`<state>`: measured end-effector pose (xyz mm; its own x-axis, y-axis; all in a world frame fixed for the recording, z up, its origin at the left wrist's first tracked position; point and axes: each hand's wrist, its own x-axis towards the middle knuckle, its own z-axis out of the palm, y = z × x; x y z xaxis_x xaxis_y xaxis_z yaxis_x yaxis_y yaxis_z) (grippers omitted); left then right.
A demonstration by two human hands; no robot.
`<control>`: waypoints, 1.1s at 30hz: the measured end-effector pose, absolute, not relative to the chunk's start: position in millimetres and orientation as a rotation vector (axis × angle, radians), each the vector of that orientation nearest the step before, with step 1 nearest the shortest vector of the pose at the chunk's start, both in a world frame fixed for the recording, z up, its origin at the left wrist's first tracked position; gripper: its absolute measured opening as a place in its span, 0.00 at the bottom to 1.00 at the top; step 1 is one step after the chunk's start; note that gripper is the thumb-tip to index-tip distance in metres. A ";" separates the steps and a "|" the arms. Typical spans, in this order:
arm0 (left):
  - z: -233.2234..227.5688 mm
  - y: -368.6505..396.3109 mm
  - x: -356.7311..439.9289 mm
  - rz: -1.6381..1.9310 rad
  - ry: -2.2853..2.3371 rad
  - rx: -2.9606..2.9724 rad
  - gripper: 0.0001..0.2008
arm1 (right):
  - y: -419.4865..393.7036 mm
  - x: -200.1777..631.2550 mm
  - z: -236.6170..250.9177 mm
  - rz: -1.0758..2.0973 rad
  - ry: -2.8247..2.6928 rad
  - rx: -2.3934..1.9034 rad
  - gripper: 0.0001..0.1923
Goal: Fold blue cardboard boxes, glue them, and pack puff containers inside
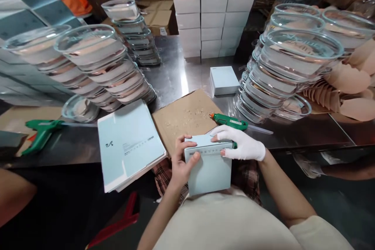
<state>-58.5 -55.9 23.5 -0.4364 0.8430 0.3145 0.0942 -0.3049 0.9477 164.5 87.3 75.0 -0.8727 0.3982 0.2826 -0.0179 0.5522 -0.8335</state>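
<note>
A light blue cardboard box (209,174) is held close to my body at the table's front edge. My left hand (183,160) is bare and grips the box's left side, thumb on the near face and fingers over the top. On the right side, my right hand (238,142), in a white glove with bare fingertips, holds the box's upper edge. Just behind lies a green glue gun (230,121) with an orange nozzle. A brown cardboard sheet (187,113) with clear glue blobs lies beyond the box. To the left rests a stack of flat light blue cartons (129,144).
Tall stacks of oval glass dishes stand left (99,58) and right (290,58). A closed small box (224,80) sits before piled white boxes (215,11). Another green glue gun (43,134) lies far left. Beige inserts (351,82) are heaped right. Other people's arms show at both sides.
</note>
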 end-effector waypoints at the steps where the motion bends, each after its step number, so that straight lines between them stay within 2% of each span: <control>1: 25.2 -56.9 -59.9 1.762 1.420 1.242 0.16 | 87.3 162.1 76.2 1.211 -2.392 -0.283 0.19; 6: 27.2 -64.2 -59.8 1.733 1.474 1.218 0.17 | 82.2 161.2 69.5 1.176 -2.398 -0.218 0.17; 15: 20.2 -62.9 -57.0 1.819 1.545 0.977 0.16 | 41.9 135.5 23.1 1.144 -1.685 -0.685 0.14; 16: 20.3 -61.4 -57.9 1.818 1.529 0.939 0.19 | 42.6 131.9 22.7 1.184 -1.648 -0.724 0.15; 17: 20.7 -60.6 -59.3 1.817 1.493 0.919 0.26 | 45.2 128.8 23.9 1.236 -1.599 -0.769 0.16; 20: 25.9 -63.9 -65.2 1.655 1.399 0.954 0.54 | 62.1 121.4 34.1 1.350 -1.375 -0.915 0.25; 22: 34.1 -68.2 -69.7 1.439 1.410 0.937 0.58 | 75.8 118.7 42.8 1.359 -1.260 -0.951 0.36; 24: 46.6 -66.8 -75.3 1.320 1.421 0.836 0.57 | 84.9 121.1 48.7 1.356 -1.210 -0.934 0.45; 25: 54.2 -61.3 -79.0 1.321 1.421 0.775 0.56 | 86.1 125.6 49.8 1.352 -1.200 -0.922 0.45; 27: 70.7 -36.6 -87.8 1.367 1.431 0.675 0.53 | 81.2 141.8 47.6 1.279 -1.187 -0.934 0.40; 29: 87.4 9.1 -95.6 1.407 1.448 0.654 0.44 | 68.9 165.7 40.6 1.084 -1.174 -1.055 0.34; 33: 114.7 143.3 -88.9 1.387 1.518 0.842 0.30 | 41.9 215.7 25.8 0.709 -1.203 -1.417 0.32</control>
<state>-88.9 143.3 114.7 -0.3752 0.9124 -0.1633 -0.0804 0.1435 0.9864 215.7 41.9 25.8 0.3067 0.9316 0.1953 0.2805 0.1076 -0.9538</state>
